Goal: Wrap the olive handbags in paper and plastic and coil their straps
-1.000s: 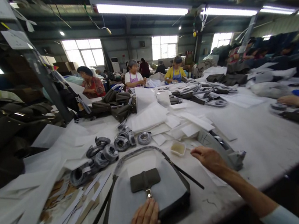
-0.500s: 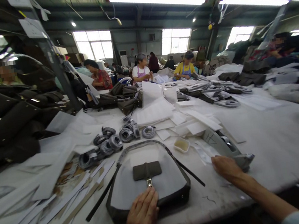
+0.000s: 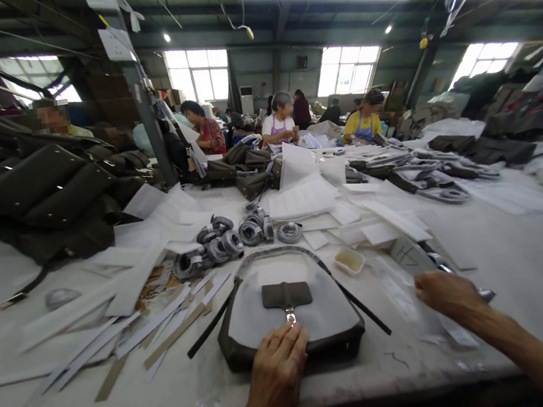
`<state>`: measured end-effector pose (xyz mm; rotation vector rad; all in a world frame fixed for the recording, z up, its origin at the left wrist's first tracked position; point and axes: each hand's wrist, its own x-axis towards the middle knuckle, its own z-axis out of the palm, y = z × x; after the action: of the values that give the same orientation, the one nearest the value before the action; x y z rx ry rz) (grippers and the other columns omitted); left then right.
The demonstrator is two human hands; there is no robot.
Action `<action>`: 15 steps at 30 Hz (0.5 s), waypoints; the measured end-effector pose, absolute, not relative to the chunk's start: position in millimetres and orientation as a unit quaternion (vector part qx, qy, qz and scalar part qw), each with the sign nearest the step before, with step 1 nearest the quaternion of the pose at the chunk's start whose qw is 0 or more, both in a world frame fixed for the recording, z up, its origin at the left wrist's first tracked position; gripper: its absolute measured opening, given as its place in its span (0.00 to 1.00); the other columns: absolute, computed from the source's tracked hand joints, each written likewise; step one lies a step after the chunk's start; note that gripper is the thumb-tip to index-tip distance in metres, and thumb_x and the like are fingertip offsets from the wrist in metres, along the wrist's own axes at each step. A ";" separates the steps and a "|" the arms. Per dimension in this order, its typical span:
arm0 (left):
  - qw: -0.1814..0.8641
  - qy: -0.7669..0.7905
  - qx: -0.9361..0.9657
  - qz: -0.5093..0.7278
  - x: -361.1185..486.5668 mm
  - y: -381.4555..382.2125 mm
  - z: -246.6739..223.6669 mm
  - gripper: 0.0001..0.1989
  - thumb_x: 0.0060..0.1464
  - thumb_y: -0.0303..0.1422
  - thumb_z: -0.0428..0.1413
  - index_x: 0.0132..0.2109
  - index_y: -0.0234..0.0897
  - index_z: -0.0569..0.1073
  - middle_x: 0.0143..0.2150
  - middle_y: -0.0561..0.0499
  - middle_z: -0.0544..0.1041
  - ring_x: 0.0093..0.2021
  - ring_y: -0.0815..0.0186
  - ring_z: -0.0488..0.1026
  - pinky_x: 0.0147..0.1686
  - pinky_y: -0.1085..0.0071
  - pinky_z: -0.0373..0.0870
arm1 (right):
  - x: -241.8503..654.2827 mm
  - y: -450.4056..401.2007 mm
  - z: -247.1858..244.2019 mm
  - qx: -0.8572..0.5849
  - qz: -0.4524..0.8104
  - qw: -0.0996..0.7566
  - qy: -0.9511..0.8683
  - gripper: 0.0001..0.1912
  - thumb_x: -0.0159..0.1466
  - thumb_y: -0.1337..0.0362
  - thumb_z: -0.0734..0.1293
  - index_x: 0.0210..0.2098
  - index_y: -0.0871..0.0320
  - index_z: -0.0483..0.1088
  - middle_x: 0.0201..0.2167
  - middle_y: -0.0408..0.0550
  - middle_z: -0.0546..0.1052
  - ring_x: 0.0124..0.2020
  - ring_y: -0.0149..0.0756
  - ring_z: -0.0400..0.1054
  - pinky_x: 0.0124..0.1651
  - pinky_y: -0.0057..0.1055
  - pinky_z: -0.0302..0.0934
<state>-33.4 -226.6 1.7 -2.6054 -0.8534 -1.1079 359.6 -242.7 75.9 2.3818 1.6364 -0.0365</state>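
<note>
A dark bag (image 3: 231, 347) with a whitish covering over its front lies near the table's front edge. Its dark tab (image 3: 287, 294) ends in a shiny metal clasp (image 3: 291, 317). My left hand (image 3: 281, 360) rests on the lower front of the bag, fingers lying flat together, fingertips at the clasp. To the right, my right hand (image 3: 448, 293) is closed beside a grey marked piece (image 3: 410, 257) with shiny metal parts; what its fingers hold, if anything, is hidden. A small dish of yellowish stuff (image 3: 349, 260) sits between the bag and the grey piece.
Coiled grey straps (image 3: 252, 228) lie behind the bag. Paper strips (image 3: 160, 323) spread to the left. Dark bags (image 3: 47, 188) are piled at far left. White sheets (image 3: 303, 195) cover the middle. A person in yellow (image 3: 364, 124) and others sit across the table.
The view has swung left, so things appear further right. My left hand stays on the bag at the clasp. My right hand has shifted across the grey piece, covering more of it.
</note>
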 end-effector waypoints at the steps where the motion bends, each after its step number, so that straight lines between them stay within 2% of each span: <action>1: 0.090 -0.290 -0.876 -0.375 -33.1 -226.8 1.4 0.17 0.66 0.27 0.44 0.54 0.38 0.73 0.50 0.49 0.79 0.50 0.63 0.75 0.50 0.67 0.71 | 358.9 -245.8 83.8 0.824 -0.011 0.118 0.555 0.15 0.63 0.68 0.58 0.32 0.58 0.77 0.36 0.59 0.80 0.40 0.54 0.75 0.36 0.39 0.62; 3: 0.085 -0.293 -0.873 -0.381 -32.4 -227.3 0.3 0.17 0.66 0.27 0.43 0.54 0.38 0.73 0.50 0.49 0.79 0.51 0.63 0.75 0.50 0.67 0.70 | 357.6 -252.1 98.5 0.837 -0.018 0.080 0.542 0.12 0.61 0.64 0.59 0.31 0.55 0.75 0.34 0.55 0.80 0.38 0.52 0.75 0.36 0.40 0.63; 5: 0.080 -0.292 -0.870 -0.390 -31.8 -227.6 -1.0 0.17 0.66 0.27 0.44 0.54 0.37 0.73 0.50 0.48 0.79 0.51 0.63 0.74 0.50 0.67 0.70 | 355.0 -258.4 110.8 0.830 -0.060 -0.006 0.555 0.10 0.57 0.61 0.61 0.28 0.55 0.73 0.35 0.53 0.80 0.39 0.50 0.74 0.40 0.40 0.64; 8: 0.079 -0.291 -0.865 -0.401 -31.4 -227.2 -2.6 0.17 0.66 0.26 0.44 0.54 0.37 0.73 0.51 0.48 0.79 0.52 0.63 0.74 0.51 0.67 0.69 | 343.1 -268.7 124.2 0.754 -0.193 -0.183 0.600 0.10 0.53 0.55 0.64 0.23 0.55 0.69 0.50 0.55 0.77 0.52 0.53 0.70 0.52 0.42 0.64; 11: 0.080 -0.287 -0.861 -0.412 -31.2 -226.3 -3.8 0.17 0.65 0.26 0.44 0.54 0.37 0.73 0.51 0.48 0.79 0.52 0.63 0.74 0.51 0.67 0.69 | 318.0 -279.3 131.8 0.657 -0.318 -0.307 0.611 0.14 0.55 0.51 0.68 0.24 0.56 0.67 0.65 0.54 0.63 0.66 0.57 0.54 0.64 0.50 0.51; 13: 0.079 -0.286 -0.860 -0.415 -30.7 -225.9 -4.8 0.17 0.65 0.26 0.44 0.54 0.37 0.74 0.51 0.49 0.79 0.52 0.63 0.74 0.51 0.67 0.69 | 297.7 -283.5 134.3 0.589 -0.393 -0.388 0.590 0.14 0.55 0.53 0.70 0.23 0.56 0.67 0.67 0.52 0.59 0.69 0.56 0.47 0.68 0.52 0.42; 15: 0.075 -0.289 -0.859 -0.416 -29.8 -225.7 -6.2 0.17 0.65 0.26 0.44 0.53 0.38 0.74 0.50 0.49 0.79 0.52 0.63 0.74 0.50 0.67 0.69 | 279.4 -282.5 135.9 0.519 -0.465 -0.480 0.533 0.13 0.54 0.56 0.71 0.22 0.56 0.66 0.65 0.51 0.63 0.69 0.54 0.47 0.68 0.52 0.41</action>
<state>-29.8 -225.7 -6.2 -2.5770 -0.8677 -1.2480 279.4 -282.5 135.9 2.4519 2.5176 -2.1947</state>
